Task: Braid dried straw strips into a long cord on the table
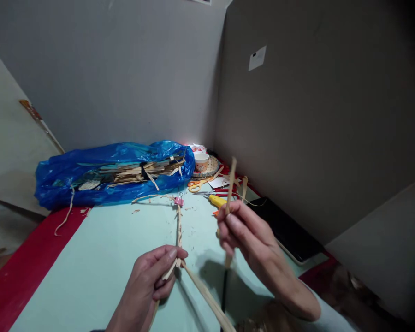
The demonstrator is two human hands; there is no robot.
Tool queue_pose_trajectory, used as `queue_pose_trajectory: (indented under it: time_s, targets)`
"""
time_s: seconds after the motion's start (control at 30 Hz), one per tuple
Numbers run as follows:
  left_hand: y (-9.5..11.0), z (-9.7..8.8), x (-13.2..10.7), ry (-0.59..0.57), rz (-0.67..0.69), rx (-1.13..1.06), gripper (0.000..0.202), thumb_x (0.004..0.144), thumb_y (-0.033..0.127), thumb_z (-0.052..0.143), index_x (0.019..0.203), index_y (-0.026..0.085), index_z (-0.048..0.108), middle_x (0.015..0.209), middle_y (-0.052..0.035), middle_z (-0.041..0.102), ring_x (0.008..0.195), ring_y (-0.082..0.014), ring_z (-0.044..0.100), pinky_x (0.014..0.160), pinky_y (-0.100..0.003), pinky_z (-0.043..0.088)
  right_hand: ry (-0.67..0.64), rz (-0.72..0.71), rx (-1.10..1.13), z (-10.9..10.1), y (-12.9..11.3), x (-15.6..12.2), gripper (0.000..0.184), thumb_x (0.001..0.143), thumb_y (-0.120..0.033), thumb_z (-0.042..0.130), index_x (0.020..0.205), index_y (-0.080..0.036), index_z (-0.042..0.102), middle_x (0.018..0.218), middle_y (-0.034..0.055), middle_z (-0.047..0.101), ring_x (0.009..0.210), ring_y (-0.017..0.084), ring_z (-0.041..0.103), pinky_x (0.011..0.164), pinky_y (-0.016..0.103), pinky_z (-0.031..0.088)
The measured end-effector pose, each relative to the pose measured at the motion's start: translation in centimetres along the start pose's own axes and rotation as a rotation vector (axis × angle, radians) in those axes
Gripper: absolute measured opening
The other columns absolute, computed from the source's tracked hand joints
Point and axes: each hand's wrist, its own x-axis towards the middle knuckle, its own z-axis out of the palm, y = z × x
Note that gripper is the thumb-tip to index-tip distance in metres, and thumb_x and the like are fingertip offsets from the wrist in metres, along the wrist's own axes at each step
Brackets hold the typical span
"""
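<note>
My left hand [155,272] is closed, pinching the near end of a narrow braid [179,226] of pale plant fibre. Loose strands fan out below the pinch, and one long flat strand [207,297] runs toward the lower right. A pink binder clip [179,201] grips the far end of the braid on the table. Raised to the right, my right hand [242,226] pinches a separate flat fibre strip [232,180] between thumb and fingers. That strip points upward, and its lower end shows beneath the hand.
A blue plastic bag [114,196] full of fibre strips lies at the back left. Orange-handled scissors [195,185], a yellow-handled tool [216,200], a paper cup [201,161] and a woven piece [212,165] crowd the back corner. A black flat device [287,230] lies at right, beside the wall.
</note>
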Motion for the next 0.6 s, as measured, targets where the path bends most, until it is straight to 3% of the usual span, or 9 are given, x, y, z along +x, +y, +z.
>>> queue_pose_trajectory:
  time_s: [0.1, 0.23, 0.4, 0.6]
  targets:
    - [-0.3, -0.3, 0.1, 0.01, -0.017, 0.04, 0.025, 0.073, 0.033, 0.074, 0.088, 0.013, 0.074, 0.056, 0.0067, 0.041, 0.041, -0.0004, 0.02, 0.044, -0.021, 0.006, 0.073, 0.038, -0.173, -0.4, -0.6, -0.2, 0.026, 0.097, -0.041, 0.046, 0.087, -0.02, 0.058, 0.065, -0.0032, 0.044, 0.054, 0.01, 0.038, 0.049, 0.021, 0.031]
    - [-0.6, -0.5, 0.2, 0.02, -0.037, 0.052, 0.032, 0.071, 0.035, 0.075, 0.095, 0.014, 0.076, 0.068, 0.0012, 0.054, 0.043, 0.0001, 0.02, 0.044, -0.021, 0.008, -0.016, 0.038, -0.444, 0.4, 0.4, -1.4, 0.032, 0.095, -0.039, 0.047, 0.074, -0.019, 0.061, 0.062, -0.0017, 0.051, 0.057, 0.011, 0.044, 0.055, 0.022, 0.035]
    - [-0.7, -0.2, 0.2, 0.025, -0.07, 0.008, 0.032, 0.071, 0.031, 0.077, 0.099, 0.016, 0.076, 0.073, -0.0012, 0.058, 0.047, -0.0007, 0.022, 0.045, -0.017, 0.013, -0.062, 0.09, -0.58, 3.0, 2.4, -3.7, 0.031, 0.098, -0.036, 0.039, 0.08, -0.02, 0.058, 0.066, -0.0009, 0.061, 0.056, 0.012, 0.052, 0.054, 0.023, 0.035]
    - [-0.2, 0.3, 0.0, 0.052, -0.012, -0.088, 0.074, 0.068, 0.026, 0.081, 0.136, 0.031, 0.051, 0.077, 0.0013, 0.061, 0.049, -0.003, 0.029, 0.043, -0.016, 0.019, -0.057, -0.078, -0.992, 5.1, 4.4, -4.7, 0.018, 0.092, -0.02, 0.037, 0.091, -0.02, 0.055, 0.06, 0.0007, 0.064, 0.046, 0.017, 0.056, 0.048, 0.029, 0.024]
